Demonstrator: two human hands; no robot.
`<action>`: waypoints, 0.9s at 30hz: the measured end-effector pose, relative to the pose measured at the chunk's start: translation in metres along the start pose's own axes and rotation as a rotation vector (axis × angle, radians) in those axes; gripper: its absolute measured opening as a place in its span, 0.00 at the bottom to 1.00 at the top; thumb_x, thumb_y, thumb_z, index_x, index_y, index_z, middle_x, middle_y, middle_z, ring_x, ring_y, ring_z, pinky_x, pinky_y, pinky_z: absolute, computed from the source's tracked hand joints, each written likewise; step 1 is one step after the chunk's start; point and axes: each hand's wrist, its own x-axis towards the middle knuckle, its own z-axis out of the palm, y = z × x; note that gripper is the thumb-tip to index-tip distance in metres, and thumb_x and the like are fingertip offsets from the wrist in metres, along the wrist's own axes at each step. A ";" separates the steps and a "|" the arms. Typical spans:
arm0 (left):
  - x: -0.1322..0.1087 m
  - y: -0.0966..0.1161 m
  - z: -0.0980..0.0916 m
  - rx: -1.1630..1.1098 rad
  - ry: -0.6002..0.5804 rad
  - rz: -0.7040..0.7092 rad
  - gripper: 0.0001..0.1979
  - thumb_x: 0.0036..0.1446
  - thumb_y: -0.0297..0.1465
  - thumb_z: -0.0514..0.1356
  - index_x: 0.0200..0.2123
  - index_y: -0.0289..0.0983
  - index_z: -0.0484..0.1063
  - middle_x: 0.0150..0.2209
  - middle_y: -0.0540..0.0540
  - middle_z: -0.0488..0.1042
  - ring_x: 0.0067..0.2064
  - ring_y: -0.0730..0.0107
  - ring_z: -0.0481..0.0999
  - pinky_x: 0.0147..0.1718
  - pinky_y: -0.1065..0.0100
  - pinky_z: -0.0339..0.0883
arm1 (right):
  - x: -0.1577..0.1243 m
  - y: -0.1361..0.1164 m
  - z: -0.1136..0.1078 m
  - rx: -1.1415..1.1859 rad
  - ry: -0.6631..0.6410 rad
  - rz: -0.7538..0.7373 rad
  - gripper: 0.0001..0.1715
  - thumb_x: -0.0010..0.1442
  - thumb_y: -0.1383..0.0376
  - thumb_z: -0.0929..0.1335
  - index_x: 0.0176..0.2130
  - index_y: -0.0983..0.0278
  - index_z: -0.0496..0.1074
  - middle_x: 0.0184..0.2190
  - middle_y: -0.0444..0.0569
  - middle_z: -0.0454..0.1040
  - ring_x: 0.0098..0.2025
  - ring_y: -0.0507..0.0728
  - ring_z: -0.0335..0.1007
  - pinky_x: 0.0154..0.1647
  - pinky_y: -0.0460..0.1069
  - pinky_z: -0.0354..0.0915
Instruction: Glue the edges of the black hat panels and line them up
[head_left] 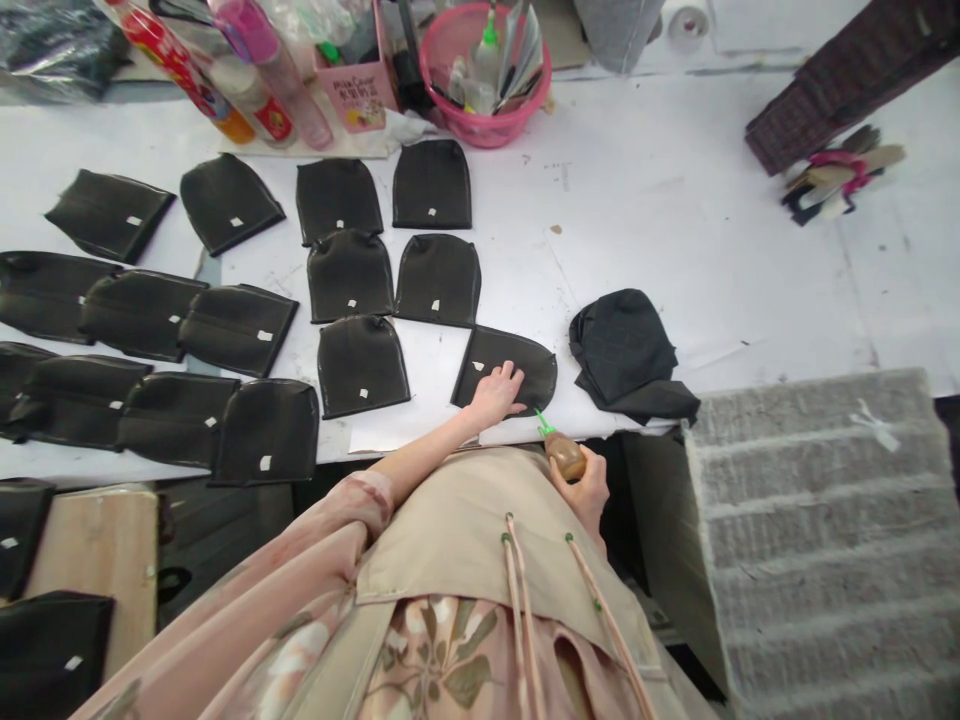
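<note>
My left hand (495, 394) lies with spread fingers on a black rounded piece (529, 362), which bears a small white tag and sits at the table's front edge. In my right hand (589, 485) is a squeeze bottle (565, 455) of brown liquid with a green nozzle. The nozzle tip points at the lower right edge of that piece; whether it touches cannot be made out. A pile of black fabric pieces (626, 345) lies just to the right. More black pieces of the same shape, such as this one (363, 365), are laid out to the left.
A pink basket (486, 128) holding a green-tipped bottle and tools stands at the back, beside a pink box (358, 95) and several bottles (262, 70). Clips (840, 175) lie at the back right. A grey striped cloth (825, 540) covers a surface at the right.
</note>
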 end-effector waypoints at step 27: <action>0.000 0.000 -0.012 -0.086 -0.035 -0.027 0.27 0.52 0.43 0.66 0.50 0.37 0.63 0.53 0.36 0.62 0.46 0.56 0.71 0.36 0.66 0.66 | -0.004 -0.009 0.010 0.205 -0.112 0.099 0.29 0.51 0.51 0.72 0.47 0.64 0.67 0.41 0.49 0.70 0.42 0.58 0.70 0.39 0.50 0.69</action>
